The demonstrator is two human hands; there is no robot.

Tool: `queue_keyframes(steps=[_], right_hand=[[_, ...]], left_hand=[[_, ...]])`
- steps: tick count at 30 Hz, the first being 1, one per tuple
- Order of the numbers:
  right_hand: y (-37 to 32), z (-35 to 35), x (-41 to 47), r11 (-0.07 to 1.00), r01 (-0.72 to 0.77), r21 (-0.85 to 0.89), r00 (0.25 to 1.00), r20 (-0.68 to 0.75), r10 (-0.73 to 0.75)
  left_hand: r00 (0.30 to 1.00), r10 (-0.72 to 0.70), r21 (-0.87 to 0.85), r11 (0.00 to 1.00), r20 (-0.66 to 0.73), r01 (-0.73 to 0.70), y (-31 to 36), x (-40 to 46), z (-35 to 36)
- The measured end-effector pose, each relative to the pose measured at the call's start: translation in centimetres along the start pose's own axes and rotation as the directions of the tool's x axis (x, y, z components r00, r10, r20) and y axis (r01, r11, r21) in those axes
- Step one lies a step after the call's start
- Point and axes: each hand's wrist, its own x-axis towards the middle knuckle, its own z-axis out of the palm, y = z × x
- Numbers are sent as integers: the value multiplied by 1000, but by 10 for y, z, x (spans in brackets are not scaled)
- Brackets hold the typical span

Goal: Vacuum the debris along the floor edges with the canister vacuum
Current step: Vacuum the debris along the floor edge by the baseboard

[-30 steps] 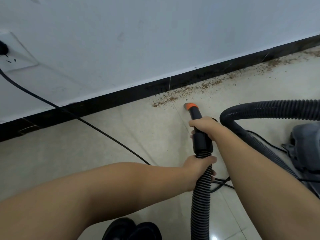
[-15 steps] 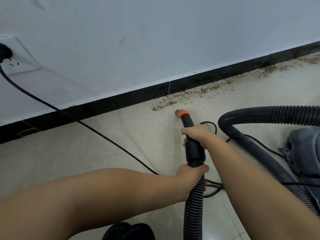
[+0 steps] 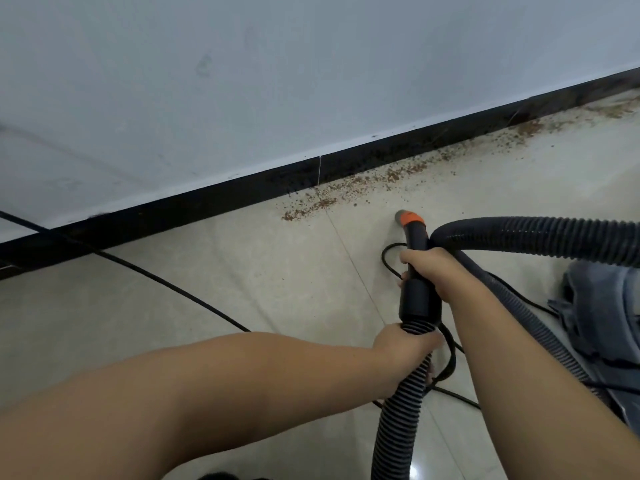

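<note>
Brown debris lies in a strip on the beige tile floor along the black baseboard, thinning out toward the right. The vacuum's black nozzle with an orange ring points at the floor a short way right of the debris strip's near end. My right hand grips the black nozzle tube. My left hand is closed around the ribbed hose just below the tube's cuff. The grey canister sits at the right edge, with the hose looping over it.
A black power cord runs across the floor from the left wall toward the hands, and more cord loops lie under the nozzle. The white wall rises behind the baseboard. A dark shoe tip shows at the bottom.
The nozzle tip has shifted right relative to the debris strip's near end, and the hose loop has come in close behind the nozzle. The wall socket has left the view. Both hands keep their grip.
</note>
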Motion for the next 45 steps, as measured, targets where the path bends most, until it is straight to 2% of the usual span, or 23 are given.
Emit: queue_keyframes(steps=[5, 14, 27, 31, 38, 45], right_hand=[[-16, 19, 3, 998, 34, 53, 997, 66, -38], [-35, 51, -15, 990, 98, -100, 971, 227, -73], [-32, 103, -52, 975, 152, -161, 915, 396, -77], [-36, 109, -45, 977, 161, -142, 921, 377, -96], [-41, 83, -19, 984, 128, -120, 971, 216, -100], [-49, 59, 7, 996, 79, -37, 991, 111, -74]], left_hand=[[999, 20, -13, 1000, -42, -21, 9, 4, -19], [996, 11, -138, 990, -86, -22, 4, -10, -34], [978, 22, -244, 967, -206, -74, -26, -42, -54], [976, 43, -226, 970, -215, -93, -22, -37, -62], [987, 54, -167, 983, -149, -79, -5, -13, -58], [994, 60, -99, 993, -90, -68, 18, 11, -56]])
